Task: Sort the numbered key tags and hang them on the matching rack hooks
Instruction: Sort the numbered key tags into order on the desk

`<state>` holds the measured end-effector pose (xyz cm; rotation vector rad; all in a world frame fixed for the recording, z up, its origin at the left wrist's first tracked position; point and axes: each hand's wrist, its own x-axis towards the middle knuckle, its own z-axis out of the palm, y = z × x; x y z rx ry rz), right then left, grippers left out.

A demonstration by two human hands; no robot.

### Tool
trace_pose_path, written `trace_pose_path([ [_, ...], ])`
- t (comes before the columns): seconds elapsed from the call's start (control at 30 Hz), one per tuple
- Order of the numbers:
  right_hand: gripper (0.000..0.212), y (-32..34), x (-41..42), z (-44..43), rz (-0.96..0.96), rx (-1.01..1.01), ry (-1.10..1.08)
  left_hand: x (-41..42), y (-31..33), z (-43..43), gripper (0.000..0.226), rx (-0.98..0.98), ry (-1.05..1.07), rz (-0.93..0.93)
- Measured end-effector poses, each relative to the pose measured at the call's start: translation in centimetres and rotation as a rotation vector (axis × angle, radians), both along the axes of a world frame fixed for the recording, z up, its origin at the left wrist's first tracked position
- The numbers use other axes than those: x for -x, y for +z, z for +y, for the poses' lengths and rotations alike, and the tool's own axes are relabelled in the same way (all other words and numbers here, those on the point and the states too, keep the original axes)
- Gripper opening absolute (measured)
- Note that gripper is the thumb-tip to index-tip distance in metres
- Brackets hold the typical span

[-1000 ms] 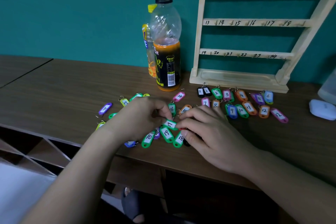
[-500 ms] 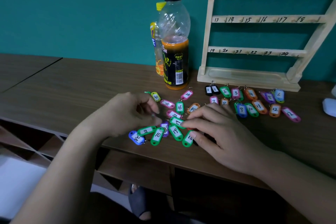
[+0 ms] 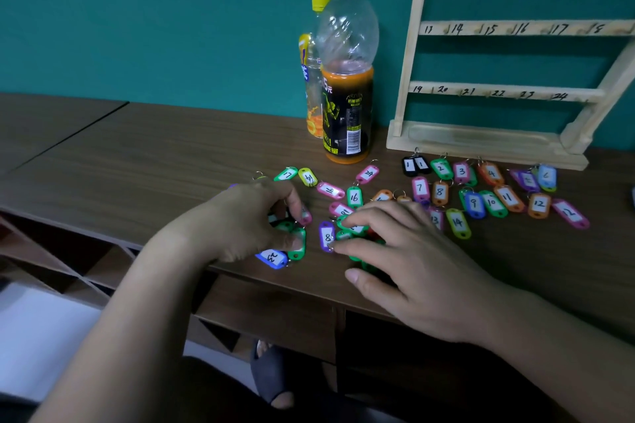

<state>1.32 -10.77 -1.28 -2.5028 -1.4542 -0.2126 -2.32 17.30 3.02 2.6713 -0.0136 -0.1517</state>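
Several coloured numbered key tags lie on the brown table (image 3: 144, 154). A sorted double row of tags runs from the black 1 tags (image 3: 415, 165) to the yellow-green 14 tag (image 3: 458, 222), in front of the wooden rack (image 3: 488, 144), whose numbered hooks are bare. My left hand (image 3: 247, 223) curls over a loose cluster, its thumb and fingers pinching a green tag (image 3: 297, 244); a blue tag (image 3: 272, 258) lies just below the thumb. My right hand (image 3: 412, 251) lies flat, its fingertips touching green tags (image 3: 343, 224) next to the purple 8 tag (image 3: 326, 236).
An orange drink bottle with a black cap (image 3: 347, 86) stands left of the rack, with a yellow-capped bottle (image 3: 311, 86) behind it. Loose tags 17, 16 and 24 lie in front of the bottles. The table's front edge runs under my wrists, with open shelving (image 3: 62, 257) below.
My left hand has pulled back toward the front edge, uncovering tags near the bottles, and now curls over the green tag. My right hand's fingertips stay on the green tags. The view has shifted.
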Motion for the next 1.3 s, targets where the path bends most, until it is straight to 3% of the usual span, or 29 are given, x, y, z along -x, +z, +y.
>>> trace_pose_path([
  [0.27, 0.028, -0.3, -0.1, 0.0, -0.019, -0.170, -0.009, -0.4, 0.1, 0.2, 0.015, 0.118, -0.010, -0.181],
  [0.43, 0.019, -0.3, -0.2, -0.1, -0.033, -0.199, -0.006, -1.0, -0.9, -1.9, 0.014, 0.078, -0.107, -0.124],
  [0.93, 0.018, -0.3, 0.0, -0.1, -0.035, -0.206, 0.000, -1.7, -1.2, -3.7, 0.017, -0.054, -0.029, -0.071],
  [1.13, 0.019, -0.3, 0.0, -0.1, -0.042, -0.223, 0.003, -1.2, -0.7, -2.1, 0.029, 0.055, -0.077, -0.046],
  [1.3, 0.019, -0.2, 0.0, -0.2, -0.033, -0.223, -0.001, -1.7, -0.6, -2.4, 0.024, 0.064, -0.100, -0.036],
])
